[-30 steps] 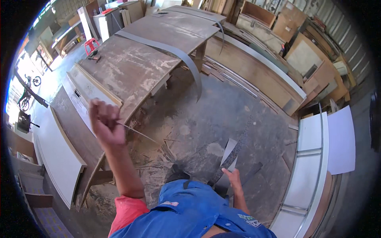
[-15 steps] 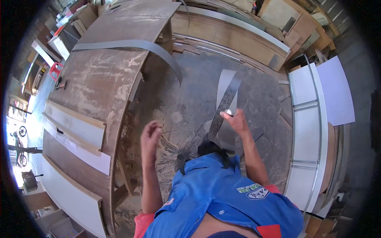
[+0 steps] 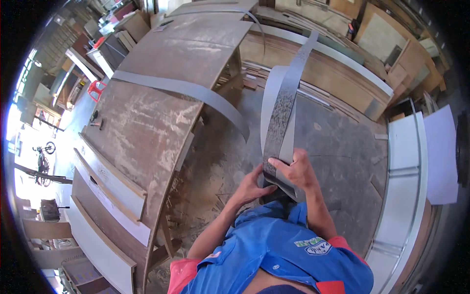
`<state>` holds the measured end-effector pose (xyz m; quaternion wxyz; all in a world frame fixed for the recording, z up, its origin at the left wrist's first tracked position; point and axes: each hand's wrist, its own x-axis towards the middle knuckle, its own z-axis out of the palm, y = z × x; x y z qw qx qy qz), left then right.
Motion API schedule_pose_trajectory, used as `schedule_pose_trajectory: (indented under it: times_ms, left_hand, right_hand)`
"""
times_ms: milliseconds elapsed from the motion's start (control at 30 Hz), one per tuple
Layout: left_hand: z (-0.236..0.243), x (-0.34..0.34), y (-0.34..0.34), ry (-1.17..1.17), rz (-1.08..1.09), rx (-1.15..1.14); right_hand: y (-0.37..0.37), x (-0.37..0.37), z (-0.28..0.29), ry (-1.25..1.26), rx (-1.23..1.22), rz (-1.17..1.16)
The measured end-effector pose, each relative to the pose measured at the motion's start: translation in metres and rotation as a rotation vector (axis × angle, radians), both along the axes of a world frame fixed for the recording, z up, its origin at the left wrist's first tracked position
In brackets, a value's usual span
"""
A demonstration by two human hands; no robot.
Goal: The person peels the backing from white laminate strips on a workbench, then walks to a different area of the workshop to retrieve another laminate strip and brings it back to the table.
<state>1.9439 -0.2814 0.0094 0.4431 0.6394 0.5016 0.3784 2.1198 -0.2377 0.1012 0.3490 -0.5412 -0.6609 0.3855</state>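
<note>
My right hand (image 3: 298,171) grips a long, flexible grey edging strip (image 3: 284,105), thumb pressed on its dark, speckled face. The strip rises away from me, and a plain pale length (image 3: 272,93) of similar strip shows behind it. By the strip's lower end is my left hand (image 3: 249,187), its thumb and fingers apart in a curve at the left edge. Whether the left fingertips touch the strip is hard to make out. Beneath my hands the strip bends toward my body, partly hidden.
A dusty brown worktable (image 3: 147,112) stands to my left. Another grey strip (image 3: 196,91) lies across it and droops over its edge. Pale boards (image 3: 110,179) rest on the table's near part. White framed panels (image 3: 404,181) stand at right; stacked boards (image 3: 333,68) lie ahead.
My left hand has moved right to the strip's lower end. My right hand still holds the strip, which now stretches farther up and away. The view has shifted.
</note>
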Motion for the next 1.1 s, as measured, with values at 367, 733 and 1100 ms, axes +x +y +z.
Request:
schedule_pose_trajectory:
  times_ms: [367,733,1100]
  left_hand:
    - [0.121,0.001,0.148,-0.202,-0.074,0.063]
    - [0.249,-0.128,0.263,-0.338,-0.005,0.560]
    - [0.304,-0.214,0.282,0.014,0.513,0.278]
  right_hand:
    - [0.142,0.035,0.041,0.530,-0.091,0.298]
    - [0.184,0.028,-0.015,0.041,-0.216,0.476]
    - [0.322,-0.058,-0.035,0.176,0.062,0.076]
